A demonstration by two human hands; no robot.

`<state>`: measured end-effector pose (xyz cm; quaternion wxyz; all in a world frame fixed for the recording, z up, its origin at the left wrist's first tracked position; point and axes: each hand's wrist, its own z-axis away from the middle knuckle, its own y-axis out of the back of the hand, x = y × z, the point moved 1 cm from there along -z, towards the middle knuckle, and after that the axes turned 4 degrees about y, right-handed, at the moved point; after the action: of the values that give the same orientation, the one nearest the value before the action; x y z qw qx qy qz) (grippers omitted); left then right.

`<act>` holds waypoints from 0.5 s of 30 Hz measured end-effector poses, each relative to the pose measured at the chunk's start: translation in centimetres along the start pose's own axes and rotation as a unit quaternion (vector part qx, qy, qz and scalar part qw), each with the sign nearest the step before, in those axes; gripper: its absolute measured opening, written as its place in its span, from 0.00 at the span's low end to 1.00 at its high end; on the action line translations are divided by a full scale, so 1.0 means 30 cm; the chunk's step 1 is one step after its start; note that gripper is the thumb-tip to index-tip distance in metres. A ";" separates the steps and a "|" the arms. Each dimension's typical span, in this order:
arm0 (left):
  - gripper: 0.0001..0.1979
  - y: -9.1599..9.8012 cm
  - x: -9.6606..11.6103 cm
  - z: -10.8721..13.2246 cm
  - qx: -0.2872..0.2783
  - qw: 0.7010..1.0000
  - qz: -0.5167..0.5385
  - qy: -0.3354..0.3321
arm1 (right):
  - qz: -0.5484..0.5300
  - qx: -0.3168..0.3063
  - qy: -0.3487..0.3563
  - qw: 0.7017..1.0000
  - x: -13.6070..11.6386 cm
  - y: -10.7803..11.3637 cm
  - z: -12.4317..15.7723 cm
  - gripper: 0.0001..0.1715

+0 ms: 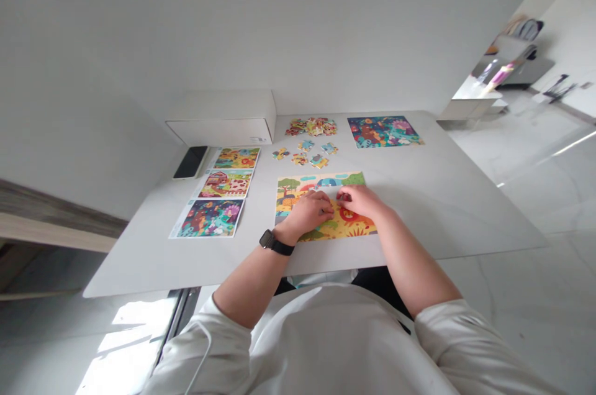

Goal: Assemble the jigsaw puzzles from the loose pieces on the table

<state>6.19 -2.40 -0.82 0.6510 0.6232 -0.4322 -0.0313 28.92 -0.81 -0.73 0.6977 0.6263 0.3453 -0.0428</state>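
A colourful jigsaw puzzle point(326, 182) with animals lies flat on the white table point(442, 196) in front of me. Both hands rest on its middle. My left hand point(311, 211), with a black watch on the wrist, has its fingers curled down on the puzzle. My right hand point(361, 201) is beside it, fingertips pinched together on a small spot of the puzzle; whether a piece is between them I cannot make out. A few loose pieces point(305, 154) lie just beyond the puzzle, and a pile of pieces point(311, 127) lies further back.
A finished blue puzzle point(382, 131) lies at the back right. Three picture sheets point(218, 190) lie in a column on the left, a black phone point(190, 162) beside them. A white box point(223, 117) stands at the back left by the wall.
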 end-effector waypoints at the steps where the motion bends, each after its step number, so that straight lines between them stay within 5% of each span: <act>1: 0.04 -0.001 0.003 0.001 0.000 1.000 -0.004 0.000 | -0.001 -0.002 0.001 1.000 -0.001 0.001 0.001 0.07; 8: 0.09 0.045 0.007 0.032 -0.008 0.999 -0.036 -0.010 | -0.030 -0.006 0.028 0.999 -0.006 0.018 0.012 0.09; 15: 0.41 0.222 -0.109 0.124 0.007 0.996 -0.090 0.026 | -0.003 0.050 0.059 0.997 0.005 0.099 0.044 0.13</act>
<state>-1.40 -1.94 2.51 0.6518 0.6650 -0.3576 -0.0707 31.05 -1.32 1.67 0.6437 0.6609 0.3851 -0.0253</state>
